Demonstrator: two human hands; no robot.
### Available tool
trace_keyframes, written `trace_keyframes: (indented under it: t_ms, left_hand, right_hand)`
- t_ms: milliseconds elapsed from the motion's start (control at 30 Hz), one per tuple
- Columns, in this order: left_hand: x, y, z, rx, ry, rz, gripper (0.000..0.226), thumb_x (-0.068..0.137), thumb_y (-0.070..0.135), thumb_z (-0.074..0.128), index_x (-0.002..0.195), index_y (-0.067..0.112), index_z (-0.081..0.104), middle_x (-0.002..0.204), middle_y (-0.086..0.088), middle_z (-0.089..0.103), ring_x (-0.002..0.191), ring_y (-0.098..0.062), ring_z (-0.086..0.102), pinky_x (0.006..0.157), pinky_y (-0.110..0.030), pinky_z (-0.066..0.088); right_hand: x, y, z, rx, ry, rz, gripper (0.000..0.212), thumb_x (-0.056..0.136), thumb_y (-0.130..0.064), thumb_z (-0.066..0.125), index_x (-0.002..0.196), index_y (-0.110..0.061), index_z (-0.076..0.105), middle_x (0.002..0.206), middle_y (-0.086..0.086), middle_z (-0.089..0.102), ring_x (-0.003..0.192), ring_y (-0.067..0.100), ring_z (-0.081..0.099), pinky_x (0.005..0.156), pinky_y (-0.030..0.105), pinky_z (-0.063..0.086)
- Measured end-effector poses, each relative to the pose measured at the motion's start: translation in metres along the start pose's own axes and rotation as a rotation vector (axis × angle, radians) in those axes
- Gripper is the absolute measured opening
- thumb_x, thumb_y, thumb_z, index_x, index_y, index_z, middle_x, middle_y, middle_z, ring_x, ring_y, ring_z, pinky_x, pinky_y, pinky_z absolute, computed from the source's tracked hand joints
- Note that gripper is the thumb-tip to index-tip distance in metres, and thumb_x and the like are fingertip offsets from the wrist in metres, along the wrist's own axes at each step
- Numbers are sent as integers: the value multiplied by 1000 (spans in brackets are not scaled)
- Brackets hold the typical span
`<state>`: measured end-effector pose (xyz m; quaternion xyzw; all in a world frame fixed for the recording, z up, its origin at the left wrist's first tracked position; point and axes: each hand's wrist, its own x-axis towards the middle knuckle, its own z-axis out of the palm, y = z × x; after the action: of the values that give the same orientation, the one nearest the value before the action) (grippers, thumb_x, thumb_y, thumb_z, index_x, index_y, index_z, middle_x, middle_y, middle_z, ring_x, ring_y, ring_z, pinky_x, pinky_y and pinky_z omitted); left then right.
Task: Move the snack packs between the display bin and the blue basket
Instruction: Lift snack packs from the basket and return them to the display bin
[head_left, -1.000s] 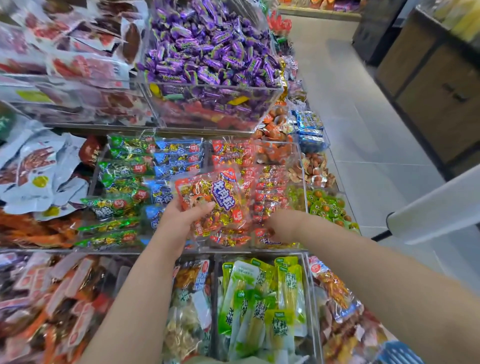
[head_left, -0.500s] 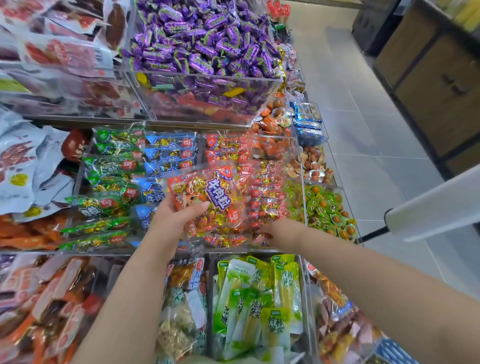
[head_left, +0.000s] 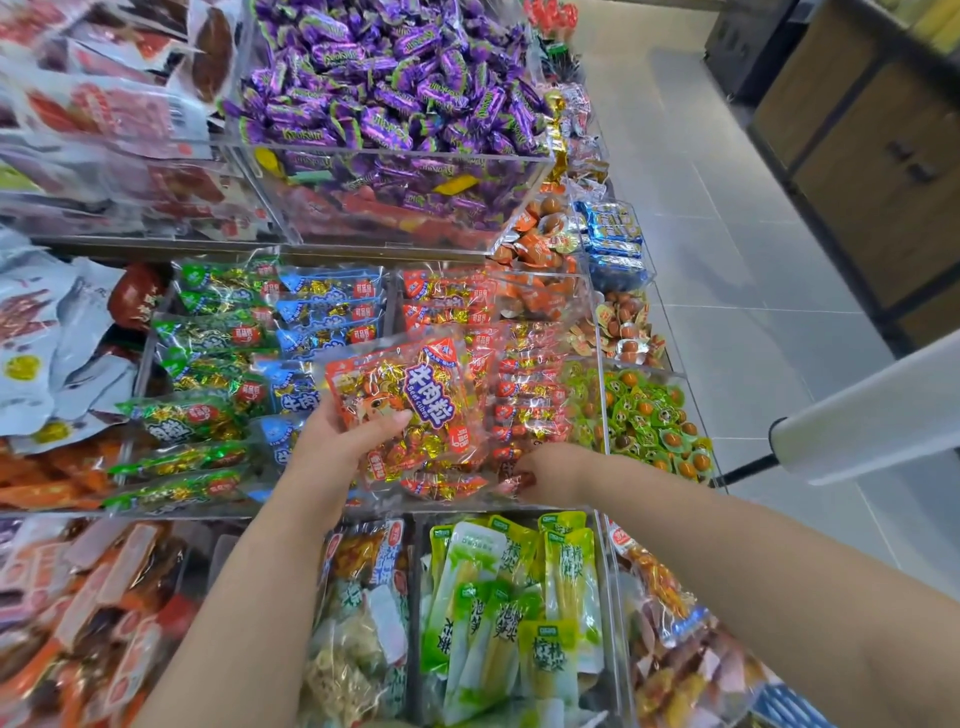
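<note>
Head view; left hand (head_left: 337, 441) grips snack pack (head_left: 415, 402)

snack pack (head_left: 415, 405) above display bin (head_left: 457, 503), candy bin (head_left: 415, 197) behind it

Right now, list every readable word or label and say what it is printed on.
"牛肉粒": red snack pack in the left hand.
"Beef Cubes": same pack, below those characters.
"Krokant", roughly: purple candy wrappers, blurred.
Other packs: too small or blurred to read.
</note>
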<state>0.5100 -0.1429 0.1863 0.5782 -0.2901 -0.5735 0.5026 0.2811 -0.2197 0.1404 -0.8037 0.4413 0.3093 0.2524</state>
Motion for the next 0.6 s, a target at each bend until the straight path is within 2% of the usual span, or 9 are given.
trace_keyframes:
  t_ms: [133,267,367,433,500,600]
  left_hand:
    - [3,-4,2,-1,-10,-16,67,61,26,79,123,21,54,109,-1,72,100,-21,69,91,-45,51]
    - [8,-5,1,10,-10,-22,63,63,25,85,119,23,57,109,-2,72,99,-22,70,91,-48,51]
    - [10,-6,-2,17,-18,-25,60,62,24,81,116,25,58,109,-3,72,99,-24,69,90,-49,52]
    - [10,-7,-3,14,-21,-28,63,61,24,81,119,23,56,110,-3,72,100,-24,69,89,-48,52]
    - [8,-7,-3,19,-17,-26,68,62,23,86,122,22,55,111,-3,72,101,-24,69,89,-47,52]
    - [6,-6,-2,21,-14,-29,70,57,27,86,121,23,56,109,-2,72,101,-24,69,88,-46,52]
  right_hand:
    - [16,5,8,-70,-19,3,47,95,-34,41,142,-33,38,130,10,40,124,30,38,101,39,38]
    - [26,15,9,-114,89,9,41,95,-34,45,135,-45,43,125,5,40,127,28,31,111,49,16]
    - [28,15,8,-103,130,21,39,93,-40,49,131,-45,48,124,2,43,129,26,31,111,50,9]
    - [25,15,15,-50,164,23,39,89,-55,47,125,-42,56,124,3,43,130,27,29,112,52,4]
    - [21,15,19,8,120,40,52,84,-69,41,114,-34,65,125,5,38,129,28,22,113,54,-3]
    - [20,12,18,-42,77,91,56,85,-71,37,120,-33,60,128,4,29,130,30,12,112,57,-2]
